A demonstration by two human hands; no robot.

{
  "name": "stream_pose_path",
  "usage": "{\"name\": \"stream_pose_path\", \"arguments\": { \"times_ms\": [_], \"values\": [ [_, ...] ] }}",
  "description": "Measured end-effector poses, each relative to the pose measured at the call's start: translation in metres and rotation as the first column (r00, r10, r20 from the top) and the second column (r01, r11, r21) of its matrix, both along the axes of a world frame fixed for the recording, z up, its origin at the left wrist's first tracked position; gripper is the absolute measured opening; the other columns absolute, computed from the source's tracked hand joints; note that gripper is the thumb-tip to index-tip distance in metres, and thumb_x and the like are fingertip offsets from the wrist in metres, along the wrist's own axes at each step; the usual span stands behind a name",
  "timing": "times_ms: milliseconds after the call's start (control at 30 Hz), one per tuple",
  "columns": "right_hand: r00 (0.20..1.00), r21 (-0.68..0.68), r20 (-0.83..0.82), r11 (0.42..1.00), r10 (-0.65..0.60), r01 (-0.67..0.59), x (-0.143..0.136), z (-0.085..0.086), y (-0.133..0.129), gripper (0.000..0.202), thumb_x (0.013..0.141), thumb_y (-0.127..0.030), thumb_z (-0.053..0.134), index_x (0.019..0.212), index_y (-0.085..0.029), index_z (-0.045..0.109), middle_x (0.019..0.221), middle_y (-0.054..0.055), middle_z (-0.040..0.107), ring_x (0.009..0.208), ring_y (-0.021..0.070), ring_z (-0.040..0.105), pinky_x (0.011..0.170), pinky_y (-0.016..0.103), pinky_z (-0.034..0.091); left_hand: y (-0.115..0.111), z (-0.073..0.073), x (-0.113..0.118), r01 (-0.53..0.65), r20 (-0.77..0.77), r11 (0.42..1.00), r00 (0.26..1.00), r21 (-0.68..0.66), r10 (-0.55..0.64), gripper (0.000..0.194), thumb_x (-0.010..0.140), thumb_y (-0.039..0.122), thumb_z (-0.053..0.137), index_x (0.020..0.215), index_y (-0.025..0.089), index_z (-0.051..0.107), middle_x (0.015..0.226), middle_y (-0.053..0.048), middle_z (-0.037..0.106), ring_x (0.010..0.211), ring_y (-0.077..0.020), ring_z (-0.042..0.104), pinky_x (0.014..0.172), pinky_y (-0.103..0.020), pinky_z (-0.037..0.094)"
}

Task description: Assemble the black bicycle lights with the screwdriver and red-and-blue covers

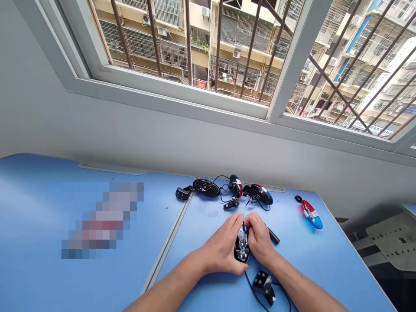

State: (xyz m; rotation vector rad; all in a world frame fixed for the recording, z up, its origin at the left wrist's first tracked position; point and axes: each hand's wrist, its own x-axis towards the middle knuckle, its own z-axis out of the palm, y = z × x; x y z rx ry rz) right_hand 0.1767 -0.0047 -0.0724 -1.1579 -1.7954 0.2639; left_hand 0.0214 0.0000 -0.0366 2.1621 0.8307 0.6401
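An oval black housing (242, 249) with exposed inner parts stands between my hands, low over the blue table. My left hand (224, 247) wraps its left side, thumb at the near end and fingers at the far end. Against the upper right side, the curled fingers of my right hand (259, 234) are pressed together; what they pinch, if anything, is hidden. A black cable runs from the near end toward a black button unit (264, 286) between my forearms. Just right of my right hand a black cylindrical piece (273, 236) lies partly hidden.
Several black units with cables (206, 187) lie along the table's back edge. A red, white and blue cover (311, 214) rests at the right. A blurred patch (104, 221) covers something on the left tabletop (156, 225). A barred window is behind the wall edge.
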Motion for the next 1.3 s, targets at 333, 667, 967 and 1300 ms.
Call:
{"name": "stream_pose_path", "arguments": {
  "times_ms": [333,667,967,1300],
  "values": [
    [1.0,0.029,0.009,0.999,0.022,-0.022,0.0,0.002,-0.002,0.022,0.086,-0.008,0.031,0.073,-0.022,0.042,0.068,-0.002,0.042,0.065,0.0152,0.039,0.059,0.026,0.032,0.001,-0.006,0.0,0.011,0.017,1.0,1.0,0.027,-0.011,0.081,0.047,0.024,0.075,0.118,0.021,0.037,0.115,-0.008,0.042,0.11,-0.0321,0.043,0.1,-0.047,0.04],
    [1.0,0.023,0.0,0.999,0.025,-0.025,0.0,0.002,-0.002,0.022,0.084,-0.006,0.031,0.071,-0.022,0.041,0.067,-0.002,0.043,0.064,0.0145,0.04,0.059,0.025,0.033,0.001,-0.009,0.001,0.013,0.008,0.999,1.0,0.047,-0.013,0.085,0.046,0.023,0.076,0.121,0.018,0.036,0.116,-0.01,0.042,0.109,-0.0317,0.044,0.1,-0.045,0.041],
    [1.0,0.018,-0.019,1.0,0.001,-0.001,0.0,0.001,-0.003,0.022,0.084,-0.007,0.032,0.071,-0.022,0.04,0.068,-0.002,0.042,0.064,0.0146,0.039,0.058,0.025,0.033,0.001,-0.009,0.001,0.02,0.028,0.998,0.999,0.06,-0.022,0.085,0.047,0.023,0.076,0.122,0.021,0.037,0.118,-0.009,0.043,0.111,-0.0329,0.044,0.1,-0.047,0.042],
    [0.997,-0.01,-0.066,0.999,-0.037,0.036,0.005,-0.003,-0.003,0.02,0.081,-0.006,0.032,0.073,-0.022,0.041,0.07,-0.002,0.042,0.066,0.0155,0.041,0.06,0.026,0.035,0.001,-0.014,-0.001,0.016,-0.005,1.0,1.0,0.023,-0.016,0.097,0.048,0.025,0.078,0.133,0.019,0.032,0.129,-0.013,0.041,0.122,-0.0384,0.039,0.106,-0.052,0.035]
  ]
}}
